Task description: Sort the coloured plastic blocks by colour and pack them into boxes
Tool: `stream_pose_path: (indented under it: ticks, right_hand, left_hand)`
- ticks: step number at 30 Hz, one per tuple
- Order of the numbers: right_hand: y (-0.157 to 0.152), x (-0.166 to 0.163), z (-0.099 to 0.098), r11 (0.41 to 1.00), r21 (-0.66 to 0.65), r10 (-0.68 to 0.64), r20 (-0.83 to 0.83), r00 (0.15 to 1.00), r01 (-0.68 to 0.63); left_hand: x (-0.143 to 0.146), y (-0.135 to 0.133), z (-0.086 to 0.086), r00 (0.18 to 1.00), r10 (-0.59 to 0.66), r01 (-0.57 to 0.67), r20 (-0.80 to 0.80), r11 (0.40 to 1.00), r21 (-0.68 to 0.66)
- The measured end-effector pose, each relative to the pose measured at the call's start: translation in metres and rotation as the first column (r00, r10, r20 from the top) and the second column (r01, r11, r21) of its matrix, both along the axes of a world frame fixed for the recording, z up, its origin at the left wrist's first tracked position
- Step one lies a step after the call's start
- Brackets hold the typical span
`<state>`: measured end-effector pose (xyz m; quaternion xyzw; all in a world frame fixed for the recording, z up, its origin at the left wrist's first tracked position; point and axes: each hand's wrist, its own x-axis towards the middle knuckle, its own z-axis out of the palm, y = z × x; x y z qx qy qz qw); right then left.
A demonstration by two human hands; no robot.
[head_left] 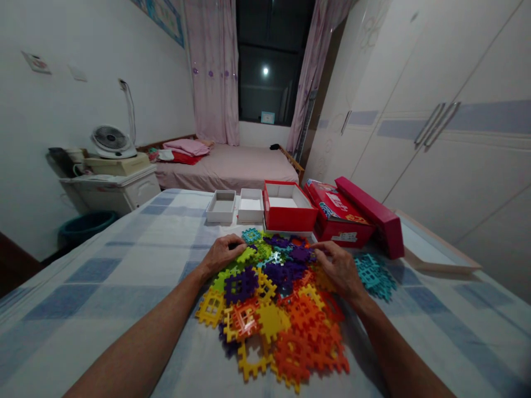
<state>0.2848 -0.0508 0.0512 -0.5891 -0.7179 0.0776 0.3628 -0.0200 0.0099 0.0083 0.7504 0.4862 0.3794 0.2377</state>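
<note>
A heap of notched plastic interlocking building tiles [274,323] in yellow, orange, purple, lime green and teal lies on the bed sheet before me. My left hand [224,253] rests at the heap's far left side, its fingers curled down on a lime-green tile [248,255]. Its thumb is mostly hidden. At the heap's right side, my right hand [338,269] reaches in with fingers stretched apart, the tips touching the edge of a purple tile [302,254]. Right of that hand lies a separate pile of teal tiles [374,276].
Beyond the heap stand two small white boxes [221,216] and an open red box [290,217]. A closed red carton [342,229], a long dark-red box [373,218] and a shallow white tray-like lid [440,262] are at the right. Another bed [244,166] lies behind.
</note>
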Motion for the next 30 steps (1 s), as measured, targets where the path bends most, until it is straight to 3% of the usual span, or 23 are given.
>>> stream_pose_path:
  ticks: [4, 13, 16, 20, 25, 30]
  right_hand:
    - [0.008, 0.014, -0.012, 0.998, 0.018, -0.061, 0.14, 0.988, 0.059]
    - [0.0, -0.008, -0.026, 0.99, -0.11, 0.121, 0.273, 0.954, -0.094]
    - [-0.001, -0.01, -0.025, 0.985, -0.111, 0.154, 0.252, 0.956, -0.129]
    - [-0.001, -0.01, -0.018, 0.978, -0.051, 0.207, 0.081, 0.975, -0.204]
    - [0.005, -0.003, -0.016, 0.999, 0.035, 0.019, -0.021, 1.0, -0.019]
    - [0.011, 0.006, -0.028, 0.994, -0.067, -0.088, 0.062, 0.994, 0.092]
  left_hand:
    - [0.0, -0.001, 0.002, 1.0, 0.003, -0.003, -0.003, 1.0, -0.03]
    - [-0.003, 0.001, -0.001, 1.0, -0.005, 0.004, -0.012, 0.999, -0.052]
    - [-0.004, 0.002, -0.003, 1.0, -0.004, 0.004, -0.009, 0.999, -0.052]
    - [-0.003, 0.001, -0.001, 1.0, -0.004, 0.004, -0.01, 0.999, -0.049]
    - [0.0, -0.002, 0.003, 1.0, -0.002, 0.002, -0.006, 0.999, -0.049]
    - [0.0, -0.002, 0.003, 1.0, 0.008, -0.008, 0.001, 0.998, -0.055]
